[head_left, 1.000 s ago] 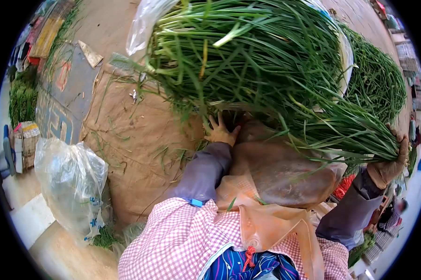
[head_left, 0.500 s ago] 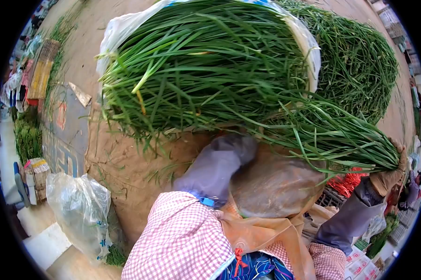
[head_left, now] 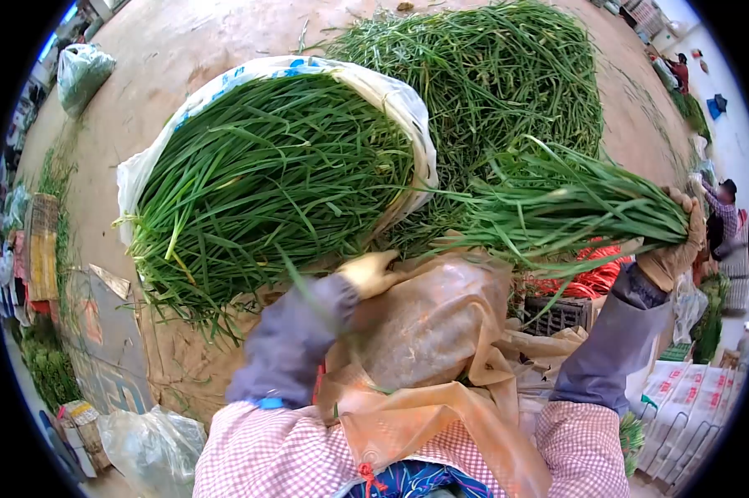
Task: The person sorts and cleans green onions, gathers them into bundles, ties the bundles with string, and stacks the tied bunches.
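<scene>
My right hand (head_left: 680,236), in a brown glove, is closed round the base end of a bunch of garlic chives (head_left: 586,203), its leaves fanning out to the left. A pale glove covers my left hand (head_left: 369,274), which is smeared by motion, so its fingers are unclear. It is close to the lower right edge of a large heap of chives (head_left: 266,178), wrapped in a white plastic sheet (head_left: 420,137). A blurred loose green blade (head_left: 296,274) shows over my left sleeve. Below that hand, a brown translucent plastic sheet (head_left: 441,332) covers my lap.
Behind the wrapped heap lies a big pile of loose green leaves (head_left: 507,75). Red ties (head_left: 586,270) lie on a dark crate (head_left: 557,314) near my right forearm. A clear plastic bag (head_left: 154,452) stands at lower left. At far right, another person (head_left: 723,212) is visible.
My left hand has come back from under the wrapped heap's edge, toward me. The chives in my right hand have lifted clear of the heap. The view has shifted.
</scene>
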A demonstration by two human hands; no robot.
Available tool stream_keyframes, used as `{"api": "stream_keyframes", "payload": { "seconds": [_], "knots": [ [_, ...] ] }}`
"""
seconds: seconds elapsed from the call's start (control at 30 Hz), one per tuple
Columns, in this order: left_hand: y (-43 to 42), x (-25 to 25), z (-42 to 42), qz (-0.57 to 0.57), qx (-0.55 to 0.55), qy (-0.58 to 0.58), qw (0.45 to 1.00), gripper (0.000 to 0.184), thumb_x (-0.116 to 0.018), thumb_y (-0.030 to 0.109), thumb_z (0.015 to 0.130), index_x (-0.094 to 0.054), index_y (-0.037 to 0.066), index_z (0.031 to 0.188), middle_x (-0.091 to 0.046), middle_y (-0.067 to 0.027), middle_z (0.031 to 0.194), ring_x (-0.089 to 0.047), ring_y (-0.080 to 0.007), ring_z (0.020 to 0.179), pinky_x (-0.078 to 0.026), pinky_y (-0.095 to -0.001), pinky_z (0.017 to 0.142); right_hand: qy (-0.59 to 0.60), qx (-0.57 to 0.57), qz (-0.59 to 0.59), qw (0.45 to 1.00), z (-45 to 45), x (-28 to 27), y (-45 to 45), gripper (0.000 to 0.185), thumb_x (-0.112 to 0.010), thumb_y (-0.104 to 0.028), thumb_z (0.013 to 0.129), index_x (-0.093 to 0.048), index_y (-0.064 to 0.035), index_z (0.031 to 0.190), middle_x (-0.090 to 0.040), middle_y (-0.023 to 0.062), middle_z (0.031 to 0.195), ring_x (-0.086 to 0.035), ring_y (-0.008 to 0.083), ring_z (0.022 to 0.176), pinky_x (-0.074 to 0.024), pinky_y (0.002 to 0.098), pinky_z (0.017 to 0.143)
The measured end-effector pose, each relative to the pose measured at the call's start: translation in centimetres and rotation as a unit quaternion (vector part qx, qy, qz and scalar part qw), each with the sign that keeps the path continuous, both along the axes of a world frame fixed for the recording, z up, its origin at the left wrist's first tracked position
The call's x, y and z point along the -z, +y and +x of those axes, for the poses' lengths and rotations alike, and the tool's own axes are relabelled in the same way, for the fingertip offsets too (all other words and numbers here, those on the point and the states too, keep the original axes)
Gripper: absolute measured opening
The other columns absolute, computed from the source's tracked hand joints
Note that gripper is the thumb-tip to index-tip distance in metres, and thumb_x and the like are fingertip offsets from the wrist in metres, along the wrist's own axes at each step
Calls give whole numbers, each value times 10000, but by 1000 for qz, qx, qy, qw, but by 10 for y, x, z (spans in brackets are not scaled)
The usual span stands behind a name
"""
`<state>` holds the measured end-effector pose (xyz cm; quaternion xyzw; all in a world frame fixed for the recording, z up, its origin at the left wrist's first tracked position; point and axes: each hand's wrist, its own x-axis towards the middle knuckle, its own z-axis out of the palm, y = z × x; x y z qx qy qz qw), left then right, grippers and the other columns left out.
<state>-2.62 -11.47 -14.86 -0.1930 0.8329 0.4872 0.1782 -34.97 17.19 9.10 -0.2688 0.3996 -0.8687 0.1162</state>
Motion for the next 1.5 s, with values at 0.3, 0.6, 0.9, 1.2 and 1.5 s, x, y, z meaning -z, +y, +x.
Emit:
{"api": "stream_keyframes", "payload": {
  "seconds": [0.3,0.6,0.9,1.2,1.5],
  "knots": [
    [-24,-206,42,-210,45,399,892,552,-668,68,799,-507,30,1326,-535,-176,1341,-504,-305,1257,-399,-414,1063,-2,-106,-98,989,73,-28,-12,148,-573,-183,938,-568,-66,847,-564,48,847,-545,207,897,-409,406,1005],
    [-14,-8,-43,-28,94,159,982,416,-615,278,880,-596,128,1267,-696,-136,934,-670,-277,825,-526,-367,750,-56,-86,-187,977,91,-40,94,194,-624,-65,902,-448,-97,826,-400,-28,761,-418,141,787,-390,308,829],
    [-52,-260,-18,27,5,269,963,601,-641,330,913,-461,6,1386,-603,-178,1265,-583,-268,1161,-471,-396,1007,-7,5,-139,990,96,-6,69,133,-592,-185,937,-616,-54,928,-540,-4,808,-512,164,809,-435,424,903],
    [67,-321,-59,154,358,183,903,1012,-639,615,817,-201,20,1507,-405,-210,1456,-425,-316,1317,-379,-440,1077,-126,-219,-272,928,161,-2,-30,199,-585,-193,941,-622,-42,1066,-579,-4,811,-567,164,848,-466,399,892],
    [102,-149,20,578,158,-12,800,943,-696,575,784,-319,23,1450,-476,-164,1380,-493,-271,1209,-408,-397,1026,-275,-155,-141,938,136,105,11,116,-612,-157,911,-648,-63,968,-650,30,788,-631,213,791,-521,419,837]
  ]
}}
